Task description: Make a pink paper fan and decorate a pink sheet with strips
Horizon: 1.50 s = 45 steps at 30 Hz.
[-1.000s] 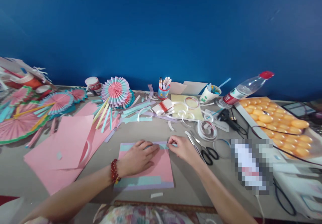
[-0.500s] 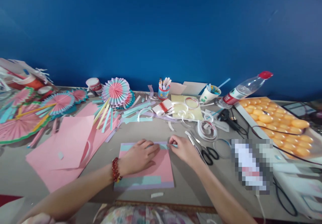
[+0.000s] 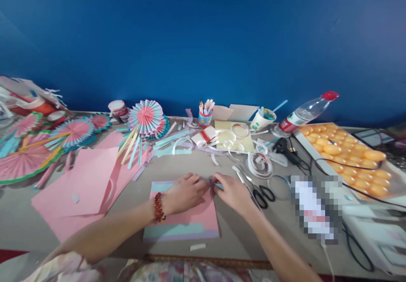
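A pink sheet of paper point(image 3: 206, 212) lies on the table in front of me, with light blue and lilac bands along its near and far edges. My left hand point(image 3: 186, 194), wearing a red bead bracelet point(image 3: 159, 207), rests over its upper part, fingers bent and bunched near the far right corner. Close beside it, my right hand point(image 3: 231, 193) pinches the end of a light blue paper strip point(image 3: 218, 185) between thumb and forefinger. The left fingertips meet the strip near that corner; their exact hold is partly hidden.
Scissors point(image 3: 260, 195) and a tape roll point(image 3: 260, 165) lie right of my hands. Behind are paper scraps, a pen cup point(image 3: 205, 117) and a tilted bottle point(image 3: 301, 115). Folded paper fans point(image 3: 146, 119) and pink sheets point(image 3: 91, 180) are left. A glue gun point(image 3: 287, 151) lies right.
My left hand has slid right along the sheet's far edge toward my right hand, and its fingers are more bent. The right hand stays nearly in place, still pinching.
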Each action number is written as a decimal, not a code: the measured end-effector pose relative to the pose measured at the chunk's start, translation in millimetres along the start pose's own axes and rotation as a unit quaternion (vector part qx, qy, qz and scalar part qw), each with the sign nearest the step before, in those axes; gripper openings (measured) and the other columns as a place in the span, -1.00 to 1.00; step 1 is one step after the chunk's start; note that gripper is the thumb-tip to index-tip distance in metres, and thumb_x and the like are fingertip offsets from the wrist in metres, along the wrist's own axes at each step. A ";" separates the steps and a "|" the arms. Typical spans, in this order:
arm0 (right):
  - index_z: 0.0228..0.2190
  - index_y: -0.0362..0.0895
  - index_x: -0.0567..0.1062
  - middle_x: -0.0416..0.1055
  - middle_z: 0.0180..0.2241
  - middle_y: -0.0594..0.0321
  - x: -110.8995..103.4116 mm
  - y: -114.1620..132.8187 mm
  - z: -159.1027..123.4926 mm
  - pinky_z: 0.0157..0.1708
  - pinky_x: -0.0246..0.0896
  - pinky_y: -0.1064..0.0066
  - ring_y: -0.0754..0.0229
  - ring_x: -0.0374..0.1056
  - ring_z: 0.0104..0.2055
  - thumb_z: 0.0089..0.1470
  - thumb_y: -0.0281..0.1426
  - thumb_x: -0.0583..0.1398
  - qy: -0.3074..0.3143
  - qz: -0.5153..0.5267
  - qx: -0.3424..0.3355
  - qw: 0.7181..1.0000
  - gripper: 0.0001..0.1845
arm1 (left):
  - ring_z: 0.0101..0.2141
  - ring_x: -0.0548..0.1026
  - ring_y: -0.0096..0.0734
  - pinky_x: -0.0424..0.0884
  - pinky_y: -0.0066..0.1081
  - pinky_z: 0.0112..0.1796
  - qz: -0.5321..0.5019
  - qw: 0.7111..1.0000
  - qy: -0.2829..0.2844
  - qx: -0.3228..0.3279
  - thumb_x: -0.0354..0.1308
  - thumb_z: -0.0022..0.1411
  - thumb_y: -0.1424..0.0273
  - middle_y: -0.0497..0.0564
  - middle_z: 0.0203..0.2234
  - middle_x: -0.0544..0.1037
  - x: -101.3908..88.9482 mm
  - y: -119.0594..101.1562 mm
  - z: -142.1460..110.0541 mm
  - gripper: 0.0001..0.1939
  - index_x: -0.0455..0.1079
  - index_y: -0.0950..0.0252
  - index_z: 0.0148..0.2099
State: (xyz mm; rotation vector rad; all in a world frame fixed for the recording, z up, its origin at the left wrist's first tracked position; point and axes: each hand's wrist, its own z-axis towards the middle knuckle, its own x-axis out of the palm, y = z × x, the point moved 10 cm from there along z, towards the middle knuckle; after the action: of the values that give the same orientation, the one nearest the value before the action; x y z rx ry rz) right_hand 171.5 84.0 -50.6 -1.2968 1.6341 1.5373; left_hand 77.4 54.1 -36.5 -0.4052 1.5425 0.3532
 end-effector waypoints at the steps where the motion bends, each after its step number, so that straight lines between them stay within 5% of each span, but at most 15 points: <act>1: -0.29 -0.06 0.46 0.55 -0.30 0.25 0.1 -0.3 -0.3 -0.33 0.05 0.43 0.15 0.45 -0.23 0.06 -0.48 0.13 -0.002 -0.003 0.001 1.000 -0.84 | -0.13 0.34 -0.21 0.21 -0.27 -0.13 0.000 1.000 0.002 -0.001 0.15 0.29 0.16 0.07 -0.12 0.47 0.7 0.2 0.0 -0.56 0.33 0.32 0.10; 18: -0.28 -0.08 0.44 0.55 -0.30 0.18 1.6 0.7 -7.4 -0.29 0.18 0.39 0.10 0.47 -0.25 0.12 -0.44 0.11 -0.037 -0.005 -0.018 0.999 -0.87 | -0.11 0.34 -0.18 0.20 -0.23 -0.10 -0.004 1.000 -0.016 -0.016 0.12 0.31 0.14 0.08 -0.11 0.47 5.8 3.3 -2.9 -0.48 0.22 0.30 0.21; 23: -0.25 -0.06 0.43 0.55 -0.26 0.21 -0.9 -6.6 -7.4 -0.23 0.23 0.38 0.12 0.48 -0.18 0.08 -0.42 0.11 -0.032 0.087 -0.021 0.995 -0.84 | -0.12 0.34 -0.17 0.22 -0.22 -0.11 -0.009 1.000 -0.021 -0.008 0.13 0.31 0.21 0.08 -0.12 0.46 5.9 2.0 -5.1 -0.50 0.21 0.28 0.21; 29: -0.26 -0.06 0.43 0.53 -0.30 0.25 -6.6 0.1 -1.2 -0.23 0.21 0.39 0.15 0.44 -0.21 0.14 -0.33 0.07 -0.016 0.198 -0.039 0.979 -0.83 | -0.11 0.34 -0.17 0.26 -0.21 -0.08 -0.093 0.995 -0.038 -0.022 0.13 0.31 0.27 0.06 -0.07 0.45 0.3 10.6 -8.3 -0.75 0.39 0.25 -0.02; 33: -0.27 -0.05 0.38 0.47 -0.38 0.30 -5.7 15.1 1.5 -0.31 0.14 0.41 0.18 0.39 -0.34 0.20 -0.33 -0.01 -0.010 0.168 -0.062 0.984 -0.81 | -0.11 0.38 -0.22 0.28 -0.25 -0.04 -0.227 0.968 -0.084 -0.067 0.04 0.37 0.23 0.09 -0.08 0.45 -10.6 26.7 -12.8 -0.69 0.31 0.28 0.06; 39: -0.22 -0.04 0.28 0.40 -0.44 0.33 -1.9 25.1 0.8 -0.37 0.07 0.42 0.16 0.36 -0.37 0.24 -0.29 -0.09 -0.004 0.146 -0.070 0.987 -0.80 | -0.17 0.43 -0.21 0.31 -0.23 -0.08 -0.306 0.936 -0.129 -0.116 0.06 0.32 0.08 0.08 -0.21 0.48 -12.7 37.5 -12.9 -0.65 0.35 0.28 -0.14; 45: -0.23 -0.04 0.27 0.36 -0.47 0.36 -0.2 21.8 -1.3 -0.37 0.08 0.42 0.18 0.33 -0.41 0.29 -0.27 -0.13 -0.007 0.169 -0.077 0.983 -0.76 | -0.20 0.44 -0.25 0.34 -0.28 -0.14 -0.293 0.934 -0.126 -0.160 0.18 0.22 0.31 0.03 -0.24 0.44 -1.5 41.5 -7.8 -0.86 0.33 0.26 -0.25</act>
State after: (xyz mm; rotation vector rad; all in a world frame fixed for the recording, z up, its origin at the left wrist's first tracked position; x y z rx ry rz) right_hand 152.4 80.3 -40.8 -1.1211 1.8288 1.9003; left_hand 51.1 87.3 -36.2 -1.0086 1.0483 0.1743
